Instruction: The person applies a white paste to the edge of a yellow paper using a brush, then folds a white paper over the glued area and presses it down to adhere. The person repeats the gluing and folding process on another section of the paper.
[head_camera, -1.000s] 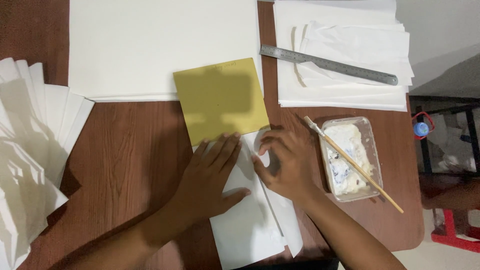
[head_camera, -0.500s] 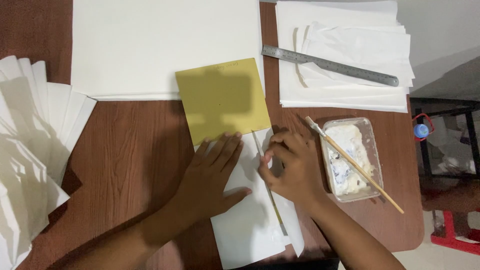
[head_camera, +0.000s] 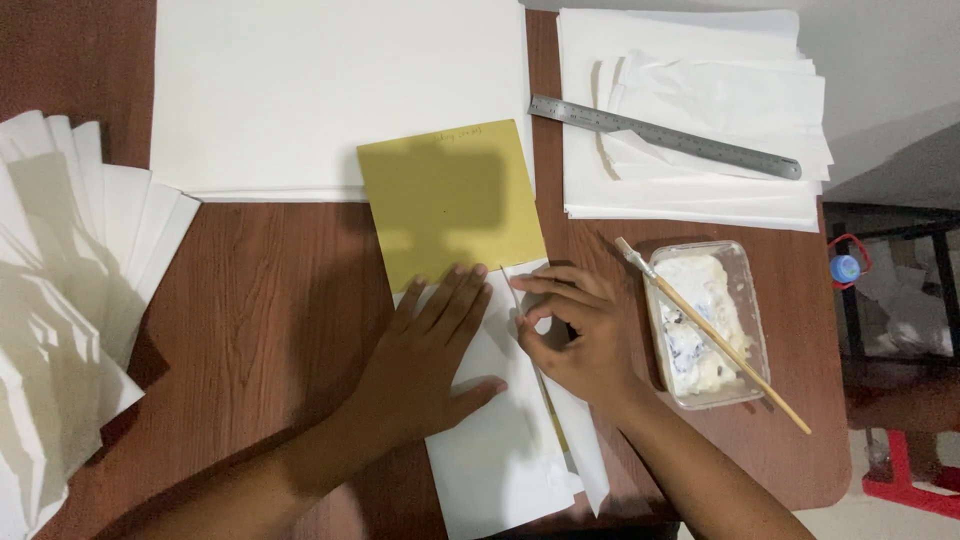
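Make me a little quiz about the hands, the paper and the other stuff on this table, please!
1. True or false: the brush rests across the plastic tub of white paste.
2. What lies on the paper stack at the far right: A a ruler, B scissors, C a pencil?
3. Which hand lies flat with fingers spread on the white sheet?

Key
1. True. The brush lies slantwise over the tub.
2. A. The metal ruler lies on it.
3. The left hand; the right hand pinches the sheet's folded edge, just below the yellow card.
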